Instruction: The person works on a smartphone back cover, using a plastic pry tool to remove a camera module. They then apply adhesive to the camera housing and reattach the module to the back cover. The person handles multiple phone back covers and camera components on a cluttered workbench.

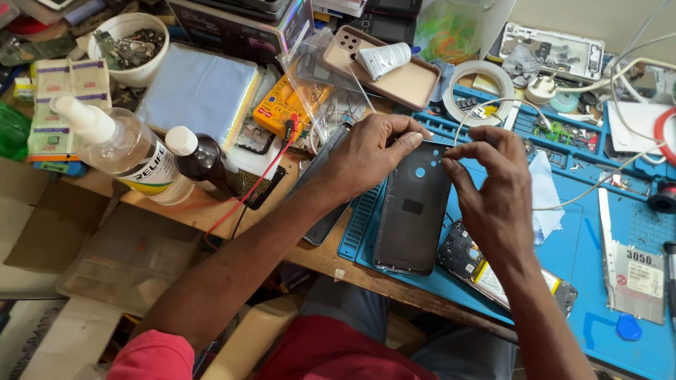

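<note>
I see both hands' fingers point(407, 140) pinched on the top edge of a dark, smooth, flat phone back cover point(414, 207); left hand point(366, 154), right hand point(492, 187).

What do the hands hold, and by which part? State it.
Both the left hand and the right hand pinch the dark phone back cover at its top edge, near the camera holes.

Looked steeply down from head height over a cluttered workbench point(276, 239), facing forward across a blue mat point(581, 256) toward the back wall. Sat close: forearms, red shirt and lap filled the lower frame. Single view only, nothing shared.
</note>
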The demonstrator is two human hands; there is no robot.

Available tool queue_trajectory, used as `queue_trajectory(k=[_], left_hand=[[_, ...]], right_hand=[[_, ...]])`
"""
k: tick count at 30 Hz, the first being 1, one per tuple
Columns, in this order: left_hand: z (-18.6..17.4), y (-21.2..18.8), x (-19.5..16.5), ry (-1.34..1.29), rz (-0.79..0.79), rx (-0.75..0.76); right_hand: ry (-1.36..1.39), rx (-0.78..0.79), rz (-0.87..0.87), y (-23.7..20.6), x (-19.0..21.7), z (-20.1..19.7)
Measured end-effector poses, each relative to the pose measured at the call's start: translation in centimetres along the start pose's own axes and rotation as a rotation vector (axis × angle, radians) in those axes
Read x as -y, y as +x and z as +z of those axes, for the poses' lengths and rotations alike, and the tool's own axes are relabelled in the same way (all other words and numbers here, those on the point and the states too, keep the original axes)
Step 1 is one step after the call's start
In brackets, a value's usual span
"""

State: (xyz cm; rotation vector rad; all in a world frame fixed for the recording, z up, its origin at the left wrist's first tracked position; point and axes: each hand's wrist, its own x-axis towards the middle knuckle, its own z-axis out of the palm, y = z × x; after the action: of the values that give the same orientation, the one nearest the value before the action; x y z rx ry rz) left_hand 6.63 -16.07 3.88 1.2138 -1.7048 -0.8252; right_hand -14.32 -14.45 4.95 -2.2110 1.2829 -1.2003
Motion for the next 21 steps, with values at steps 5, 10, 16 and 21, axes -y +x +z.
queue_trajectory(k=[5, 10, 16, 21], left_hand=[[0.3, -0.3, 0.5, -0.024, 0.019, -0.02], [0.6, -0.2, 0.8, -0.063, 0.03, -0.032], [0.6, -0.2, 1.0, -0.068, 0.015, -0.039], [0.9, -0.3, 0.7, -0.07, 0.003, -0.051]], right_hand=[[-0.087, -0.006, -0.031, 0.4, -0.2, 0.9], [-0.113, -0.004, -0.002, 0.3, -0.3, 1.2], [0.0, 0.038, 0.098, 0.4, -0.5, 1.4], [-0.034, -0.02, 0.078, 0.4, -0.2, 1.9]])
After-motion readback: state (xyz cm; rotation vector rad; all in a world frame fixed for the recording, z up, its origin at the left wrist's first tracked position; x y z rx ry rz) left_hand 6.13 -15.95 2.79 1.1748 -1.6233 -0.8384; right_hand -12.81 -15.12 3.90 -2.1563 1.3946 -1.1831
